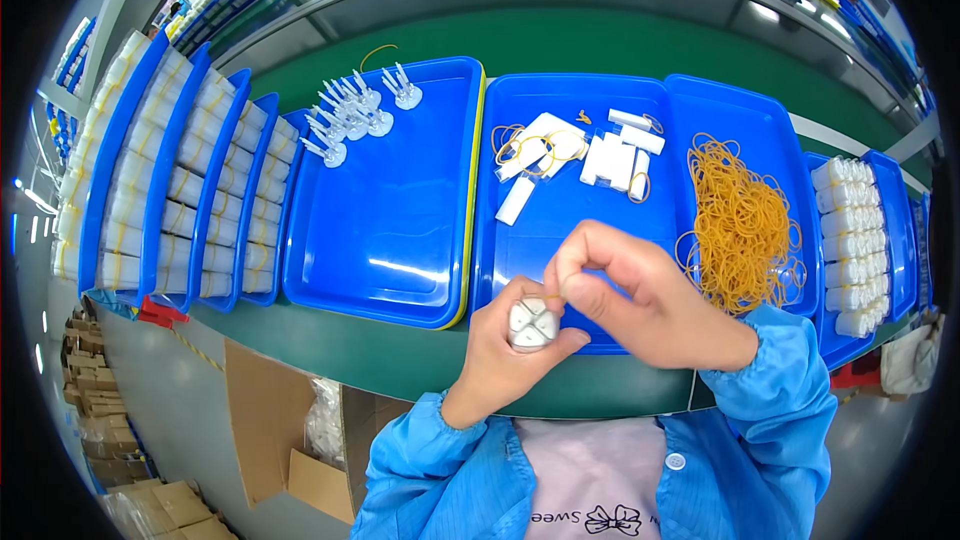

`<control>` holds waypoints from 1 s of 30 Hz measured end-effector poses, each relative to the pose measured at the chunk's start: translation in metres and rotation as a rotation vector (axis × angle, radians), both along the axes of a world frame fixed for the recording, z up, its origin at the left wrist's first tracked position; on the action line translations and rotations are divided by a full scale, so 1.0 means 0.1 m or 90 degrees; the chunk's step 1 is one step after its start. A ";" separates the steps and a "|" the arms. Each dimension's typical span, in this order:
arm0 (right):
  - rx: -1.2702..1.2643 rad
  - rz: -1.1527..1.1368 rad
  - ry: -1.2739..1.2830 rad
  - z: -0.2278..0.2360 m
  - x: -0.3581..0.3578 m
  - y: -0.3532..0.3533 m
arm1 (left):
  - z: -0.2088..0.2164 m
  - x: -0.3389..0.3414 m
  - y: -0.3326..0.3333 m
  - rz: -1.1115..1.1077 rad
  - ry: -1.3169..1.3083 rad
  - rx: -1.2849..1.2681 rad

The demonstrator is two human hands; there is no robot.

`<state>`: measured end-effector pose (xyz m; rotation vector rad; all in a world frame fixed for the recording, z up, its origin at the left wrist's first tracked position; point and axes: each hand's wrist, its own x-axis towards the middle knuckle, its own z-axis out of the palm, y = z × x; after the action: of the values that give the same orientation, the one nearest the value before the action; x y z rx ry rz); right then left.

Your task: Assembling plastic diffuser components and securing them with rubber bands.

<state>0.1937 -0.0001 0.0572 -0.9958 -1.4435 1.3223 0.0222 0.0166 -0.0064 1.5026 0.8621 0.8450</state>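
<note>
My left hand (497, 350) is wrapped round a bundle of several white pieces (533, 326), their rounded ends facing up. Close against it, my right hand (625, 290) is closed in a pinch at the bundle's upper right edge. A bit of orange rubber band (553, 298) shows at those fingertips; the rest is hidden. Beyond my hands, the middle blue tray (600, 90) holds loose white blocks (612, 160) and a few rubber bands (540, 148). A big heap of orange rubber bands (738, 225) fills much of the right blue tray (700, 100).
In the left blue tray (380, 240) stand several clear pronged plastic pieces (350, 110). Tilted blue trays of banded white bundles (190, 185) line the far left; more white bundles (850, 240) sit at the right. An open cardboard box (265, 420) is below the table's left front edge.
</note>
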 end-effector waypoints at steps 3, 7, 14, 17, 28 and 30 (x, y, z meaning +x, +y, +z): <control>-0.078 0.036 0.119 0.03 -0.01 0.01 | 0.04 0.03 0.03 0.014 0.146 0.209; 0.332 0.092 -0.385 0.07 -0.22 -0.15 | -0.03 0.03 0.15 -0.097 0.120 0.175; 0.437 0.086 -0.590 0.11 -0.07 -0.39 | 0.09 -0.02 0.14 -0.147 -0.203 -0.194; 0.349 -0.034 -0.706 0.14 0.11 -0.56 | 0.02 -0.15 0.12 -0.209 -0.457 -0.295; 0.000 0.069 0.603 -0.27 0.21 -1.05 | 0.08 0.04 -0.11 -0.264 -0.576 -0.417; -0.130 0.017 0.773 -0.29 0.18 -1.02 | 0.03 0.03 -0.10 -0.271 -0.510 -0.233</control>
<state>0.2113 -0.1016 0.0281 -0.1370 -0.3903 1.6511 0.0254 0.0070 -0.0036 0.8515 0.0789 0.8130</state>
